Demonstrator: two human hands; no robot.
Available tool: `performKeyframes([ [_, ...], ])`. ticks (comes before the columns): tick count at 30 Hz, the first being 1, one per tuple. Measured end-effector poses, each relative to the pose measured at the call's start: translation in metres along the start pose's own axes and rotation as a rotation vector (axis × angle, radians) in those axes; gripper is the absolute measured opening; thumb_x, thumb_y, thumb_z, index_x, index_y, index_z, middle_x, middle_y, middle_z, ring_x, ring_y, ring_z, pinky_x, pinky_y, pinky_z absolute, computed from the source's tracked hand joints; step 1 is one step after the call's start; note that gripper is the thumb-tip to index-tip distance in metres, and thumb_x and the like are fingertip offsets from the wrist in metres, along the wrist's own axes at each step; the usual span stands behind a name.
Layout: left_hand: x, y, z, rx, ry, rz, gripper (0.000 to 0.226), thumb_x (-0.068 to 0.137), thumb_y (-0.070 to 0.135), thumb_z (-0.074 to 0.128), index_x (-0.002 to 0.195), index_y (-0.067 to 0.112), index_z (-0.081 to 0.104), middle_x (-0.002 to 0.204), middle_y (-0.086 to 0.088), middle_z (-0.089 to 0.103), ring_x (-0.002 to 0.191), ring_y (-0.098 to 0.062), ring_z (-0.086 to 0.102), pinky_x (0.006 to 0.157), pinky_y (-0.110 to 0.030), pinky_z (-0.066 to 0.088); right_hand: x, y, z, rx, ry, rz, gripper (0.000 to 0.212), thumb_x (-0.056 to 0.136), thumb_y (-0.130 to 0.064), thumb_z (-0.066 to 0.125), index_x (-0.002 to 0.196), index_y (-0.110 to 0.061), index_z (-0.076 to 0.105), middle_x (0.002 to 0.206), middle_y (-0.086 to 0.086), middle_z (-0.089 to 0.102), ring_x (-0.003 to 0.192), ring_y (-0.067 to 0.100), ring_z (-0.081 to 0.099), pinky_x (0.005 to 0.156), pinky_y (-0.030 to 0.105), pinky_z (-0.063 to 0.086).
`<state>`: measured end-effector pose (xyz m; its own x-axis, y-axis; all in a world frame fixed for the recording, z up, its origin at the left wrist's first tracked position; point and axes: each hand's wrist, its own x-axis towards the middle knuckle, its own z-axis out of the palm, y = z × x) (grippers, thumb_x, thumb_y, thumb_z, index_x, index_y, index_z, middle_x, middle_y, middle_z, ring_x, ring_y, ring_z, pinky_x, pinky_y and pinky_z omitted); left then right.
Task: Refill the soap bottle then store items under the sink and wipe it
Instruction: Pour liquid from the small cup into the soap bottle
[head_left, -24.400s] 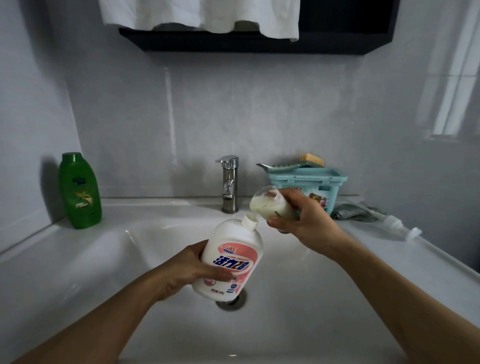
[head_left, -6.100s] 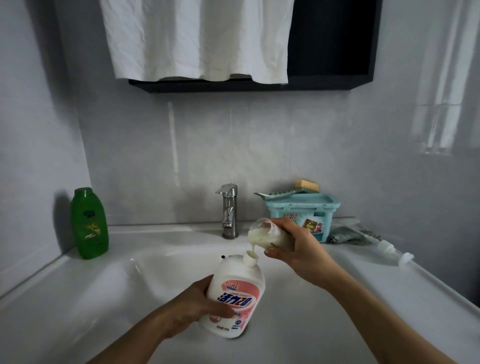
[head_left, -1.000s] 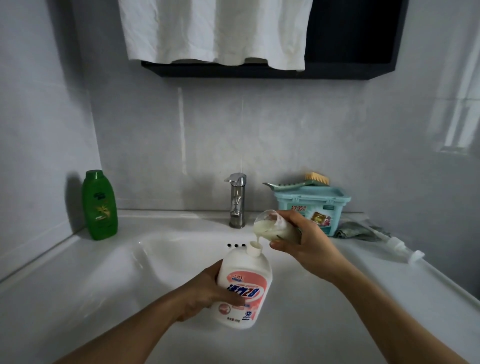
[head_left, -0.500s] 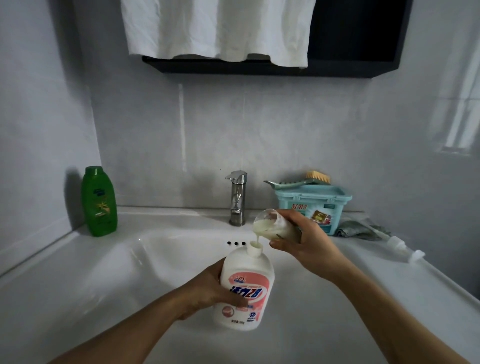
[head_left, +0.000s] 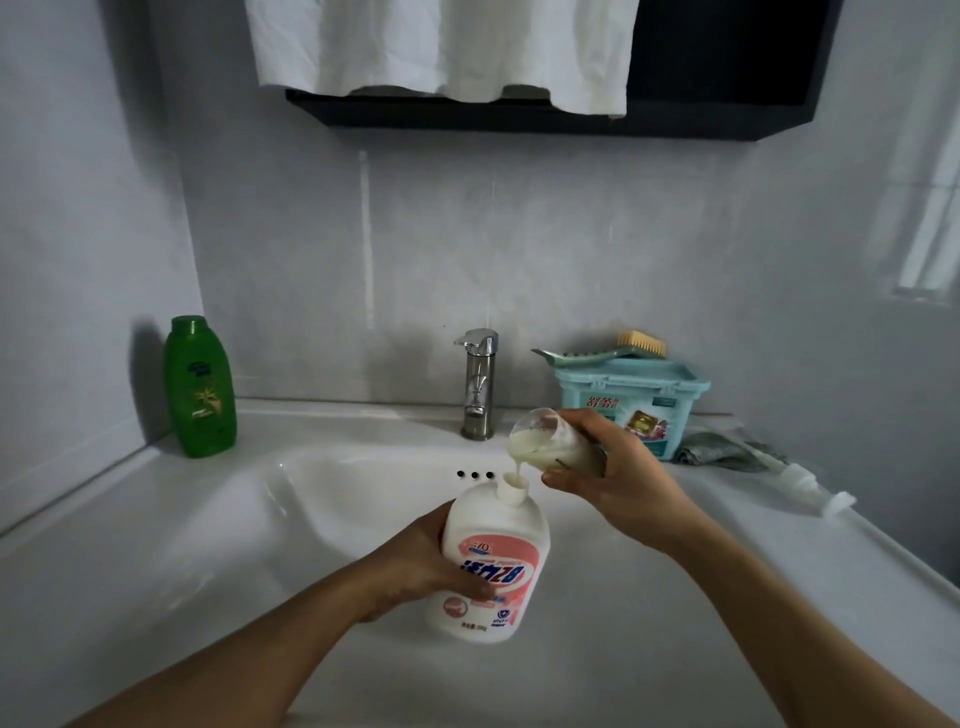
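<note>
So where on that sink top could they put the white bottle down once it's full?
Free: the left counter, between the green bottle and the near edge, and the back ledge between that bottle and the faucet. Crowded: the right back corner, with teal box, grey cloth and pump head. The right rim nearer than the pump is bare.
</note>
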<state>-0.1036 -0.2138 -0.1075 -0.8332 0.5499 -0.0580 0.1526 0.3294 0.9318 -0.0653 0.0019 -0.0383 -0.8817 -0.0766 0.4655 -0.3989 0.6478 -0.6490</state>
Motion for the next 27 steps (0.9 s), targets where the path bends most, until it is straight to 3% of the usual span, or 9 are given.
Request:
performKeyframes([
  [6,0.0005,-0.0013,0.0002,0.029,0.007,0.001,0.062,0.066,0.010,0.086,0.115,0.034,0.056,0.104,0.011,0.072,0.096,-0.003,0.067,0.075,-0.017,0.054,-0.0002,0.0020,0.0014,-0.009,-0.001,0.007,0.056,0.073,-0.021,0.077,0.122,-0.029,0.051,0.105,-0.014,0.058,0.096,0.005,0.056,0.086,0.025,0.049],
  [11,0.0001,-0.0017,-0.0003,0.022,0.017,0.002,0.062,0.065,0.008,0.086,0.116,0.031,0.057,0.104,0.008,0.073,0.098,-0.008,0.068,0.082,-0.025,0.056,-0.0001,0.0006,0.0023,-0.019,-0.008,0.009,0.056,0.074,-0.021,0.077,0.122,-0.028,0.051,0.105,-0.014,0.057,0.097,0.006,0.056,0.086,0.025,0.049],
  [27,0.0004,-0.0043,-0.0005,0.004,0.024,-0.008,0.064,0.065,0.004,0.085,0.116,0.030,0.057,0.104,0.006,0.073,0.099,-0.010,0.068,0.083,-0.028,0.056,-0.0008,0.0004,0.0037,-0.038,-0.018,0.013,0.055,0.073,-0.022,0.077,0.122,-0.027,0.052,0.106,-0.011,0.058,0.097,0.008,0.056,0.088,0.031,0.050],
])
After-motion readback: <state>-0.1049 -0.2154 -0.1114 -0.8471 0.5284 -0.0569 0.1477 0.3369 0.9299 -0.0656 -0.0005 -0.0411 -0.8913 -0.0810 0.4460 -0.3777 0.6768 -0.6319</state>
